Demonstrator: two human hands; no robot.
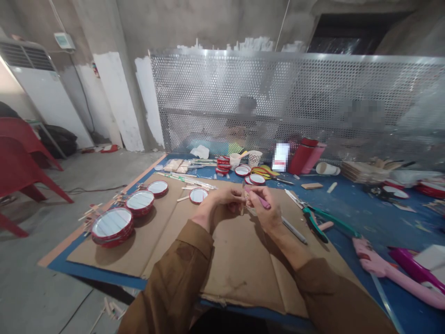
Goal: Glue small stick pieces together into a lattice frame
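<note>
Both hands meet above the middle of a brown cardboard sheet (pixel 236 260). My right hand (pixel 267 208) is closed around a pink-handled tool (pixel 263 202), whose tip points left toward the other hand. My left hand (pixel 228 198) is closed on a small wooden stick (pixel 242 209), which stands roughly upright between the hands. The fingers hide much of where tool and stick meet. Just left of my left hand lies a round red-rimmed lid (pixel 198 195) with sticks beside it. A grey pen (pixel 294 230) rests on the cardboard right of my right hand.
Three red round tins (pixel 113 226) line the left side. Green-handled pliers (pixel 314 224), a pink glue gun (pixel 378 262) and a purple tool (pixel 413 266) lie at right. Cups (pixel 255 158), a phone (pixel 281 157) and red bottles (pixel 303 155) stand before a perforated metal panel (pixel 215 93).
</note>
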